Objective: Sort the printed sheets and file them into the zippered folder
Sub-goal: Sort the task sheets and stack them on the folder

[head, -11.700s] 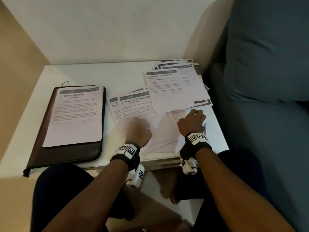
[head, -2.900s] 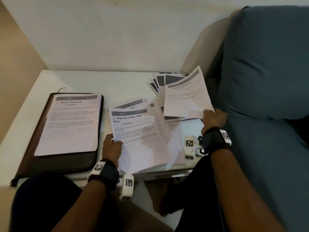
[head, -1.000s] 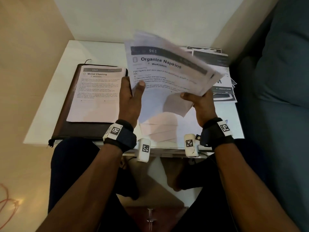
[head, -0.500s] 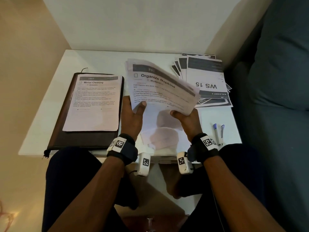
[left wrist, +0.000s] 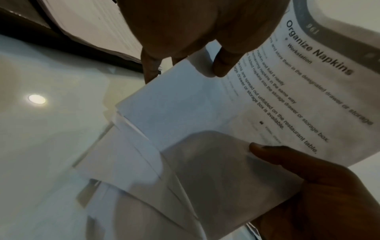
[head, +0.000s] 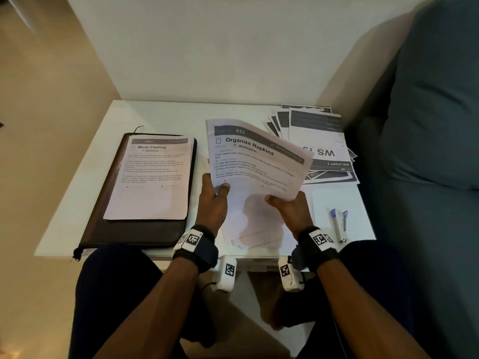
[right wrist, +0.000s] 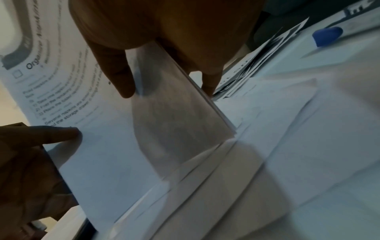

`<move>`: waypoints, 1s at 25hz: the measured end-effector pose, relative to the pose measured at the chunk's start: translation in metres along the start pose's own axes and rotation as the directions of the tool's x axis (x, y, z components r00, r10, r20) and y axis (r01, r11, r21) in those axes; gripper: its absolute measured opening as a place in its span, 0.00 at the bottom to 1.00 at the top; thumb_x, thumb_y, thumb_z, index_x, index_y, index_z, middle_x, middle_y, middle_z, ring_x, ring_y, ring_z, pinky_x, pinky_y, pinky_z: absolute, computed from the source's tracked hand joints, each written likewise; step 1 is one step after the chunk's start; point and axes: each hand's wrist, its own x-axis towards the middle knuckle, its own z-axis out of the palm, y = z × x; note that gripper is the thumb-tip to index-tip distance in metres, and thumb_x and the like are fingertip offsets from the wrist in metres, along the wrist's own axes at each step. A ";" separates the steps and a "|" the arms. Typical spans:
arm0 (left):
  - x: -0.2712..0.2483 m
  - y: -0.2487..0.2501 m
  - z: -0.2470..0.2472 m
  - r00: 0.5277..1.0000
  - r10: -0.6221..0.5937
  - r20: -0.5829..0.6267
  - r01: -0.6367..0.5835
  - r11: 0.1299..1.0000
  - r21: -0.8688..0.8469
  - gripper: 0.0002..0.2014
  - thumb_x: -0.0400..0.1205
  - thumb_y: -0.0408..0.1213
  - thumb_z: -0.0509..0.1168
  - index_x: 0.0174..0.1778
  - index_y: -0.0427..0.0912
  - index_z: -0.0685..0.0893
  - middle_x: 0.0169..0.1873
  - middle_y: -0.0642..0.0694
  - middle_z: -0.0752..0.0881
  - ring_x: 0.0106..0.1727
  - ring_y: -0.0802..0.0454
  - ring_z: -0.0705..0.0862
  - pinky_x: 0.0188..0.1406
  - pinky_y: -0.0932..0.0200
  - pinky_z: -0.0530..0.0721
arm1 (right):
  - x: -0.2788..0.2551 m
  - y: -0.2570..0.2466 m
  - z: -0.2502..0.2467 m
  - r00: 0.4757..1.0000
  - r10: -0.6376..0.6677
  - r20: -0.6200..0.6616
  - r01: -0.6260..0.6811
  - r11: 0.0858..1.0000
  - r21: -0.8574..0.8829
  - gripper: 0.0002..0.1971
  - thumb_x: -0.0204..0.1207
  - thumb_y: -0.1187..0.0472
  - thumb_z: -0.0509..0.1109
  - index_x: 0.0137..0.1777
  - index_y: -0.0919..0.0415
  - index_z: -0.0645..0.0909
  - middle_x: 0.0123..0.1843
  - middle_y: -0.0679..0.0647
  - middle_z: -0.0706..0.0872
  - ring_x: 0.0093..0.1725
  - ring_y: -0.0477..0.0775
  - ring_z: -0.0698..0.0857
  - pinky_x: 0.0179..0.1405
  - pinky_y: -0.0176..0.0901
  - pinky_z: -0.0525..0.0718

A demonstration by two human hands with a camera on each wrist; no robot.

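Both hands hold one stack of printed sheets (head: pixel 256 161) above the white table (head: pixel 166 117); its top page reads "Organize Napkins". My left hand (head: pixel 215 195) pinches the left edge, thumb on top. My right hand (head: pixel 282 203) pinches the right edge. The stack bends over, and its lower edges (left wrist: pixel 144 146) lie uneven by the table's near edge. In the right wrist view the thumb (right wrist: pixel 119 76) presses on the stack (right wrist: pixel 115 154). The dark zippered folder (head: pixel 134 231) lies closed at the left, with a "Mirror Cleaning" sheet (head: pixel 150 177) on it.
A fanned pile of dark-headed sheets (head: pixel 321 149), topped "WS 15", lies at the table's back right. A blue-capped pen and a small stapler (head: pixel 339 224) lie at the front right. A blue sofa (head: pixel 427 151) borders the right side, and a wall stands behind the table.
The loose sheets were gathered from the table into both hands. Over the last second the stack came down from a raised position toward the table. The folder and its sheet stayed put.
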 end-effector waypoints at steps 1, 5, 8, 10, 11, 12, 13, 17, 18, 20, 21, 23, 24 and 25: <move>0.002 0.001 -0.001 1.000 -0.010 0.002 0.010 1.000 0.015 0.16 0.91 0.29 0.60 0.69 0.53 0.71 0.66 0.54 0.84 0.64 0.64 0.83 0.55 0.70 0.82 | 0.001 -0.002 0.000 1.000 -0.005 -0.015 0.005 1.000 -0.005 0.13 0.73 0.67 0.81 0.49 0.46 0.88 0.52 0.49 0.93 0.53 0.51 0.91 0.55 0.54 0.91; 0.000 0.021 -0.008 0.999 -0.026 -0.039 0.031 0.989 0.147 0.21 0.88 0.29 0.63 0.76 0.46 0.69 0.70 0.47 0.82 0.63 0.60 0.84 0.56 0.68 0.80 | -0.002 -0.012 -0.003 0.999 -0.024 -0.032 0.022 0.998 -0.055 0.09 0.76 0.62 0.80 0.55 0.55 0.89 0.49 0.50 0.93 0.49 0.48 0.91 0.50 0.45 0.88; -0.009 0.058 -0.008 0.921 0.364 -0.137 -0.260 0.838 0.479 0.40 0.80 0.28 0.69 0.88 0.41 0.59 0.84 0.41 0.67 0.83 0.40 0.67 0.77 0.51 0.67 | -0.010 -0.010 -0.003 1.000 0.001 -0.005 -0.001 0.995 -0.100 0.09 0.77 0.60 0.79 0.56 0.59 0.90 0.50 0.54 0.93 0.49 0.53 0.91 0.49 0.48 0.88; -0.017 0.093 0.000 0.760 0.636 0.134 -0.585 0.577 0.570 0.43 0.77 0.30 0.69 0.90 0.42 0.59 0.88 0.44 0.62 0.89 0.44 0.59 0.86 0.41 0.61 | -0.020 -0.012 -0.005 1.000 0.018 0.012 -0.016 0.993 -0.120 0.09 0.77 0.59 0.78 0.55 0.59 0.89 0.49 0.54 0.92 0.46 0.49 0.90 0.46 0.44 0.88; -0.017 0.109 0.003 0.700 0.655 0.285 -0.668 0.459 0.586 0.42 0.78 0.33 0.68 0.90 0.46 0.60 0.89 0.48 0.61 0.90 0.48 0.57 0.87 0.31 0.57 | -0.023 -0.012 -0.003 0.999 0.030 0.031 -0.026 0.991 -0.128 0.10 0.77 0.59 0.78 0.56 0.59 0.89 0.50 0.54 0.92 0.46 0.47 0.89 0.45 0.43 0.87; -0.020 0.122 0.008 0.673 0.620 0.403 -0.706 0.375 0.601 0.38 0.79 0.35 0.66 0.89 0.50 0.64 0.88 0.50 0.64 0.90 0.52 0.58 0.85 0.23 0.52 | -0.027 -0.012 -0.005 0.998 0.040 0.042 -0.034 0.991 -0.127 0.10 0.77 0.59 0.78 0.57 0.58 0.88 0.51 0.54 0.91 0.46 0.46 0.89 0.46 0.43 0.88; -0.021 0.131 0.012 0.658 0.581 0.479 -0.723 0.310 0.618 0.32 0.81 0.38 0.63 0.85 0.54 0.69 0.84 0.52 0.70 0.88 0.55 0.63 0.83 0.18 0.50 | -0.034 -0.012 -0.007 0.998 0.045 0.051 -0.039 0.993 -0.114 0.11 0.77 0.58 0.79 0.57 0.57 0.87 0.52 0.54 0.91 0.47 0.47 0.89 0.47 0.43 0.88; -0.024 0.138 0.020 0.632 0.576 0.518 -0.736 0.237 0.634 0.10 0.88 0.45 0.56 0.60 0.52 0.81 0.56 0.57 0.84 0.59 0.53 0.83 0.79 0.17 0.59 | -0.056 -0.014 -0.012 0.993 0.063 0.099 -0.052 0.993 -0.105 0.12 0.75 0.57 0.80 0.57 0.53 0.86 0.56 0.55 0.91 0.52 0.55 0.90 0.57 0.58 0.90; -0.025 0.138 0.022 0.622 0.588 0.517 -0.748 0.250 0.615 0.08 0.89 0.45 0.57 0.57 0.50 0.80 0.52 0.56 0.83 0.53 0.53 0.83 0.78 0.19 0.63 | -0.060 -0.015 -0.014 0.991 0.060 0.117 -0.048 0.993 -0.106 0.13 0.75 0.57 0.80 0.58 0.52 0.87 0.56 0.54 0.92 0.52 0.55 0.90 0.60 0.60 0.90; -0.027 0.136 0.024 0.611 0.585 0.533 -0.760 0.247 0.600 0.07 0.90 0.44 0.58 0.55 0.48 0.79 0.47 0.58 0.82 0.46 0.53 0.80 0.77 0.24 0.67 | -0.068 -0.019 -0.017 0.985 0.038 0.168 -0.021 0.995 -0.100 0.11 0.77 0.55 0.79 0.59 0.50 0.87 0.58 0.50 0.92 0.54 0.53 0.90 0.63 0.61 0.89; -0.029 0.135 0.025 0.607 0.580 0.543 -0.766 0.245 0.595 0.07 0.90 0.44 0.58 0.55 0.48 0.80 0.44 0.58 0.81 0.43 0.54 0.78 0.75 0.28 0.71 | -0.071 -0.023 -0.020 0.982 0.009 0.190 0.007 0.996 -0.087 0.11 0.79 0.52 0.78 0.59 0.48 0.88 0.58 0.48 0.92 0.55 0.51 0.91 0.63 0.59 0.89; -0.033 0.132 0.026 0.588 0.576 0.567 -0.791 0.261 0.554 0.08 0.89 0.44 0.58 0.55 0.46 0.81 0.41 0.57 0.82 0.39 0.54 0.77 0.62 0.40 0.80 | -0.073 -0.037 -0.025 0.978 -0.083 0.190 0.092 0.995 -0.042 0.11 0.80 0.47 0.76 0.60 0.47 0.89 0.56 0.46 0.93 0.53 0.49 0.92 0.60 0.56 0.90; -0.035 0.129 0.027 0.583 0.564 0.584 -0.803 0.290 0.521 0.09 0.88 0.44 0.59 0.55 0.45 0.81 0.41 0.55 0.84 0.39 0.51 0.79 0.52 0.45 0.82 | -0.072 -0.043 -0.026 0.978 -0.123 0.169 0.130 0.991 -0.032 0.11 0.80 0.48 0.76 0.58 0.48 0.90 0.54 0.47 0.94 0.52 0.50 0.92 0.58 0.56 0.90; -0.037 0.126 0.029 0.585 0.545 0.601 -0.808 0.329 0.488 0.09 0.88 0.43 0.59 0.55 0.44 0.81 0.42 0.52 0.86 0.39 0.48 0.81 0.46 0.48 0.82 | -0.068 -0.049 -0.026 0.979 -0.147 0.141 0.154 0.987 -0.037 0.10 0.79 0.49 0.78 0.57 0.50 0.90 0.52 0.49 0.94 0.51 0.51 0.92 0.57 0.57 0.90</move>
